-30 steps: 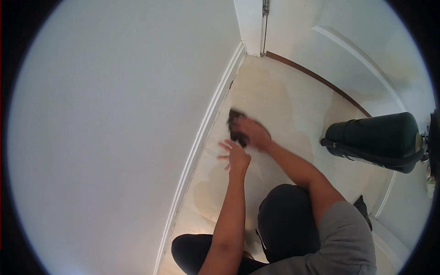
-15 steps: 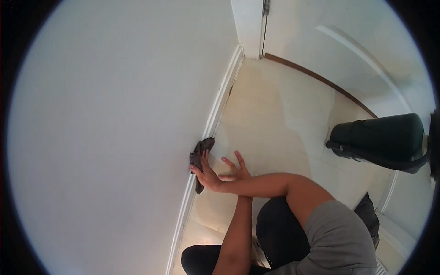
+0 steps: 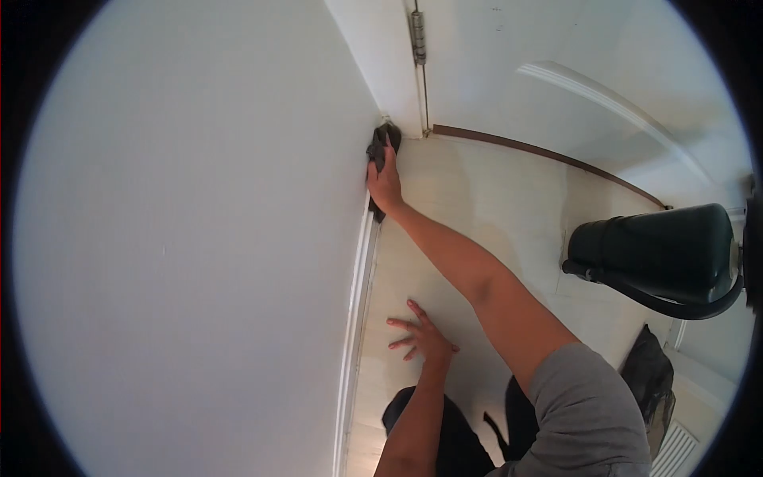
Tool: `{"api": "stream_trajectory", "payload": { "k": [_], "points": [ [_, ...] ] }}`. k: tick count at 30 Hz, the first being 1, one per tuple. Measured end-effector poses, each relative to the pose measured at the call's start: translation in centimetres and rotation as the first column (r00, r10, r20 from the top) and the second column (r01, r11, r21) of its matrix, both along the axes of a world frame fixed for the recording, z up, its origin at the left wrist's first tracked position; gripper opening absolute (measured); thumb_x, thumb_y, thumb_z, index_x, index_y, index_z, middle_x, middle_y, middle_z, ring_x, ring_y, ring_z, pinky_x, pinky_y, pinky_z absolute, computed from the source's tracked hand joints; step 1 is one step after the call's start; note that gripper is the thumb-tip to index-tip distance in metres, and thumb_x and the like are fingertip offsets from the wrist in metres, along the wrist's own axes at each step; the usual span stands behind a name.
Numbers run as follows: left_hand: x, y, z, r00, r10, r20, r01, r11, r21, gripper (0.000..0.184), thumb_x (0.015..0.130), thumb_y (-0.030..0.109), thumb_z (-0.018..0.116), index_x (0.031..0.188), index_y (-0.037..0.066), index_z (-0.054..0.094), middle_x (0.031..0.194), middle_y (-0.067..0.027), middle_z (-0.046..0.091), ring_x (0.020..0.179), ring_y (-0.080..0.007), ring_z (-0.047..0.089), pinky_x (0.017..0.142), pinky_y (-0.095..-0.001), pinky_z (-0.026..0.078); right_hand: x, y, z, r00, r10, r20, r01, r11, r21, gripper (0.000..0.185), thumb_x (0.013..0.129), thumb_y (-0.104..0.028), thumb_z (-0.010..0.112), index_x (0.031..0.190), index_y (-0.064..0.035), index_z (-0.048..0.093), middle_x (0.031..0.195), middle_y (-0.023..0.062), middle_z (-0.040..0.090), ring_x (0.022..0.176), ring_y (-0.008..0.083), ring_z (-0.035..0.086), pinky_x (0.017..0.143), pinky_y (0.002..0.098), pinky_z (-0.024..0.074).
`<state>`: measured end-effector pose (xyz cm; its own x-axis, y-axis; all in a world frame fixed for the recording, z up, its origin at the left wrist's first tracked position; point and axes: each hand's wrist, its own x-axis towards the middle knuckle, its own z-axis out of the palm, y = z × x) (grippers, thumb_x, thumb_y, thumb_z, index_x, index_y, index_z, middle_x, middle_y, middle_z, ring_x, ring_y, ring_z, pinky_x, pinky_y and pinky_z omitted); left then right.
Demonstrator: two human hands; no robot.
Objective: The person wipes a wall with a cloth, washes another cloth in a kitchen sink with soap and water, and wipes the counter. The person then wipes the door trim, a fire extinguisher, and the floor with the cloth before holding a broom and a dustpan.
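Observation:
My right hand (image 3: 385, 181) is closed over a dark, crumpled cloth (image 3: 388, 137). It presses the cloth against the white baseboard (image 3: 359, 274), at the corner where the wall meets the door frame. Part of the cloth hangs below the hand along the baseboard's top, and the palm side is hidden. Lower down, my left hand (image 3: 425, 338) is spread flat on the pale floor (image 3: 433, 191), fingers apart and holding nothing.
A dark green bin (image 3: 652, 250) with a black handle stands on the right. A white door (image 3: 572, 119) with a brown bottom strip lies beyond. A black plastic bag (image 3: 648, 374) and a white vent grille (image 3: 675, 449) are at lower right.
My right hand has slid the cloth along the baseboard, away from me, up to the corner by the door frame. My left hand now lies farther down in view, still spread.

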<state>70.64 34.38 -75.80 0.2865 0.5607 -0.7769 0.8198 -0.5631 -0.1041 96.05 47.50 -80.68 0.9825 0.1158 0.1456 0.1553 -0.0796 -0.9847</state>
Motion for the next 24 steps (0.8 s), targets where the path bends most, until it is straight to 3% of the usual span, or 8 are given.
{"api": "stream_trajectory", "payload": {
  "k": [1, 6, 9, 13, 15, 19, 21, 24],
  "points": [
    [0.3, -0.1, -0.1, 1.0, -0.025, -0.015, 0.025, 0.999, 0.022, 0.146, 0.044, 0.029, 0.091, 0.141, 0.02, -0.018, 0.136, -0.0392, -0.023, 0.115, -0.0726, 0.009, 0.074, -0.0679, 0.045, 1.4, -0.5, 0.2, 0.994, -0.005, 0.109, 0.014, 0.997, -0.079, 0.052, 0.087, -0.012, 0.048, 0.131, 0.0026, 0.023, 0.137, 0.0263, 0.029, 0.117, 0.0423, 0.04, 0.098, 0.0405, 0.0361],
    [1.1, -0.2, 1.0, 0.977, -0.188, -0.104, 0.188, 0.982, -0.003, 0.149, 0.042, 0.038, 0.09, 0.14, 0.013, -0.019, 0.133, -0.0454, -0.017, 0.112, -0.0732, 0.016, 0.069, -0.0636, 0.049, 3.2, -2.2, 2.8, 0.986, 0.152, 0.069, -0.107, 0.892, -0.438, 0.044, 0.086, -0.01, 0.052, 0.12, 0.0065, 0.029, 0.141, 0.0263, 0.022, 0.124, 0.0433, 0.034, 0.099, 0.0439, 0.0396],
    [1.2, -0.2, -0.1, 0.984, -0.14, -0.112, 0.148, 0.987, 0.063, 0.151, 0.041, 0.052, 0.086, 0.14, 0.009, -0.018, 0.135, -0.0435, -0.015, 0.113, -0.0712, 0.02, 0.066, -0.0617, 0.051, 4.4, -0.9, 2.0, 0.967, 0.25, 0.042, -0.093, 0.503, -0.859, 0.037, 0.09, -0.014, 0.042, 0.115, 0.0126, 0.035, 0.138, 0.033, 0.025, 0.113, 0.047, 0.047, 0.082, 0.0422, 0.0529],
    [1.0, -0.4, 0.3, 0.962, -0.226, -0.151, 0.235, 0.971, 0.046, 0.15, 0.04, 0.054, 0.086, 0.14, 0.005, -0.016, 0.132, -0.0478, -0.012, 0.109, -0.0728, 0.023, 0.061, -0.059, 0.052, 4.7, -3.0, 4.0, 0.914, 0.394, 0.094, -0.019, 0.274, -0.961, 0.035, 0.091, -0.013, 0.043, 0.118, 0.0101, 0.046, 0.138, 0.028, 0.03, 0.121, 0.0493, 0.036, 0.076, 0.0467, 0.0545],
    [0.9, 0.0, -0.2, 0.973, -0.207, -0.104, 0.214, 0.975, 0.061, 0.148, 0.041, 0.053, 0.086, 0.141, 0.005, -0.013, 0.131, -0.0489, -0.01, 0.107, -0.0743, 0.023, 0.06, -0.0575, 0.053, 5.4, -4.2, 6.5, 0.679, 0.733, 0.03, 0.149, -0.098, -0.984, 0.031, 0.087, -0.011, 0.047, 0.109, 0.0097, 0.054, 0.132, 0.0318, 0.035, 0.126, 0.0458, 0.033, 0.067, 0.0459, 0.0564],
    [0.2, -0.3, -1.5, 0.864, -0.434, -0.256, 0.477, 0.867, 0.142, 0.143, 0.044, 0.058, 0.082, 0.142, 0.005, -0.008, 0.131, -0.0502, 0.001, 0.106, -0.071, 0.031, 0.057, -0.0522, 0.055, 6.7, -5.0, 6.2, 0.613, 0.781, 0.119, 0.251, -0.049, -0.967, 0.034, 0.083, -0.012, 0.051, 0.11, 0.0093, 0.053, 0.127, 0.0336, 0.037, 0.13, 0.0436, 0.025, 0.056, 0.0435, 0.0566],
    [0.2, 0.1, -1.6, 0.833, -0.476, -0.283, 0.522, 0.846, 0.112, 0.142, 0.045, 0.058, 0.082, 0.142, 0.005, -0.007, 0.131, -0.0504, 0.004, 0.106, -0.0695, 0.033, 0.056, -0.0508, 0.055, 5.9, -4.0, 7.1, 0.707, 0.707, 0.005, 0.181, -0.175, -0.968, 0.038, 0.081, -0.013, 0.054, 0.113, 0.0078, 0.051, 0.128, 0.0304, 0.039, 0.119, 0.0365, 0.045, 0.052, 0.0382, 0.0563],
    [-0.5, -0.3, -2.0, 0.72, -0.569, -0.397, 0.651, 0.752, 0.102, 0.132, 0.052, 0.078, 0.063, 0.142, -0.002, 0.008, 0.148, -0.018, 0.0, 0.112, -0.0698, 0.024, 0.053, -0.0514, 0.056, 6.6, -4.0, 4.7, 0.713, 0.692, 0.109, 0.169, -0.019, -0.985, 0.04, 0.078, -0.012, 0.057, 0.112, 0.0068, 0.051, 0.129, 0.0276, 0.04, 0.088, 0.0256, 0.064, 0.05, 0.0312, 0.055]
  ]
}}
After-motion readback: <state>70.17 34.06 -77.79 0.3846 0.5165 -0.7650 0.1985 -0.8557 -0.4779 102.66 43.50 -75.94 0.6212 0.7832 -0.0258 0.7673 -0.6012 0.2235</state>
